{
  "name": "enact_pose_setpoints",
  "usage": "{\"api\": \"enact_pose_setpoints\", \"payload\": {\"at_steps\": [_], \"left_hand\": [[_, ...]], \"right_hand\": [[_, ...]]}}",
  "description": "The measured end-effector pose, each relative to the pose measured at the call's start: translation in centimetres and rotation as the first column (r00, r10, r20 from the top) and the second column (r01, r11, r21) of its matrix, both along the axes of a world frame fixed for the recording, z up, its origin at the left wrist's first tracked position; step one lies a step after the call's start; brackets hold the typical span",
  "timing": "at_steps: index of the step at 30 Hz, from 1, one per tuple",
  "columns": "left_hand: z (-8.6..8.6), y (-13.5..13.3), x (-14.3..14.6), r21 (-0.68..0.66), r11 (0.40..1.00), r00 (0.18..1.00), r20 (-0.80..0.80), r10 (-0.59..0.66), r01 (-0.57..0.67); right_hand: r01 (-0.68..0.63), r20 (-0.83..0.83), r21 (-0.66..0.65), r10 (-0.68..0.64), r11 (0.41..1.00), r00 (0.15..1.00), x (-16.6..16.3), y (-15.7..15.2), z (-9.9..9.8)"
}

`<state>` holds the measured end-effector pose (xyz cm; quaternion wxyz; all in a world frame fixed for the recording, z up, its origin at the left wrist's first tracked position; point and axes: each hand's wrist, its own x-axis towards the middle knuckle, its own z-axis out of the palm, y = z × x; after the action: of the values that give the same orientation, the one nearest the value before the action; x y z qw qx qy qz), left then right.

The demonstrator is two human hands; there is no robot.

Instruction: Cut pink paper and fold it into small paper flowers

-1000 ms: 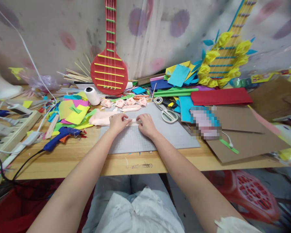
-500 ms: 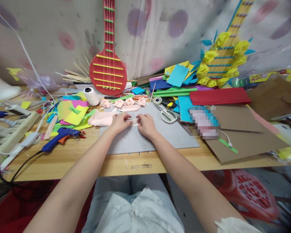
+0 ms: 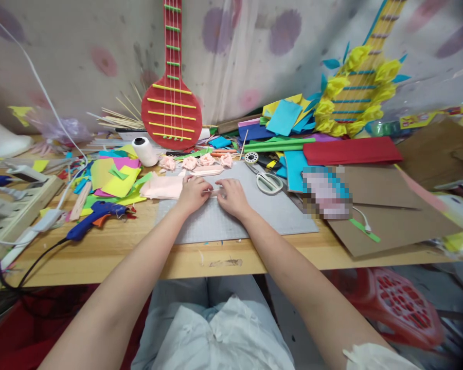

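Note:
Over the grey cutting mat [image 3: 278, 216], my left hand [image 3: 195, 193] and my right hand [image 3: 232, 196] face each other with fingers curled. Between their fingertips is a small pale pink paper piece [image 3: 215, 192], pinched from both sides; its exact shape is mostly hidden. A larger pale pink crepe paper sheet [image 3: 162, 187] lies by my left hand, partly behind it. Just beyond the hands are several pink paper roses [image 3: 207, 160] in a row and some folded pink strips [image 3: 206, 170]. Scissors [image 3: 269, 181] rest to the right of my right hand.
On the left are a blue glue gun [image 3: 96, 218], a power strip [image 3: 34, 216] and coloured paper scraps [image 3: 118, 177]. A white thread spool [image 3: 144, 152] and a red paper instrument [image 3: 172, 113] stand behind. Brown cardboard [image 3: 393, 226] and a yellow flowered instrument [image 3: 355, 97] are at right.
My hands have shifted only slightly, fingers still close together around the pink piece. The view has tilted a little; everything else on the table stays in place.

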<state>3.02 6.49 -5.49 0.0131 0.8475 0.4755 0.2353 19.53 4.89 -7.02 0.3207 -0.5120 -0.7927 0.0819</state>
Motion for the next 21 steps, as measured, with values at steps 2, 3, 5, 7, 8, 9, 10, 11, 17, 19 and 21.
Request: {"api": "enact_pose_setpoints", "payload": {"at_steps": [2, 3, 5, 7, 8, 9, 10, 11, 17, 19, 21], "left_hand": [[-0.2, -0.2, -0.2, 0.038, 0.999, 1.000, -0.009, -0.025, 0.025], [-0.3, -0.2, -0.2, 0.049, 0.998, 0.999, -0.011, -0.032, 0.032], [-0.4, -0.3, -0.4, 0.058, 0.998, 0.999, -0.009, -0.031, 0.032], [-0.5, -0.2, -0.7, 0.056, 0.998, 1.000, -0.007, -0.020, 0.021], [-0.5, -0.2, -0.9, 0.052, 0.999, 1.000, -0.005, -0.017, 0.017], [-0.5, -0.2, -1.2, 0.045, 0.999, 1.000, -0.005, -0.019, 0.020], [-0.5, -0.2, -1.6, 0.036, 0.999, 1.000, -0.004, -0.029, 0.029], [-0.5, -0.2, -1.9, 0.026, 0.999, 0.999, -0.001, -0.043, 0.043], [-0.1, -0.7, -3.2, -0.036, 0.995, 0.996, 0.003, -0.088, 0.088], [-0.1, -0.9, -3.2, -0.030, 0.996, 0.996, -0.004, -0.087, 0.087], [-0.2, -1.0, -3.1, -0.014, 0.996, 0.996, -0.002, -0.090, 0.090]], "right_hand": [[0.000, 0.016, -0.018, 0.001, 1.000, 1.000, 0.0, 0.2, -0.2], [0.009, 0.024, -0.024, -0.008, 1.000, 1.000, 0.0, 0.2, -0.2], [0.032, 0.033, -0.026, -0.031, 0.999, 0.999, 0.1, 0.3, -0.3], [0.047, 0.034, -0.023, -0.046, 0.999, 0.998, 0.1, 0.4, -0.4], [0.048, 0.033, -0.022, -0.047, 0.999, 0.998, 0.1, 0.4, -0.3], [0.046, 0.032, -0.021, -0.045, 0.999, 0.998, 0.1, 0.4, -0.3], [0.043, 0.032, -0.022, -0.043, 0.999, 0.999, 0.1, 0.4, -0.3], [0.040, 0.033, -0.024, -0.040, 0.999, 0.999, 0.1, 0.4, -0.2], [0.005, 0.011, -0.086, -0.004, 0.996, 1.000, 0.2, 0.3, 0.0], [-0.014, 0.008, -0.106, 0.015, 0.994, 1.000, 0.3, 0.2, 0.0], [-0.024, 0.006, -0.113, 0.025, 0.993, 1.000, 0.3, 0.1, 0.1]]}}
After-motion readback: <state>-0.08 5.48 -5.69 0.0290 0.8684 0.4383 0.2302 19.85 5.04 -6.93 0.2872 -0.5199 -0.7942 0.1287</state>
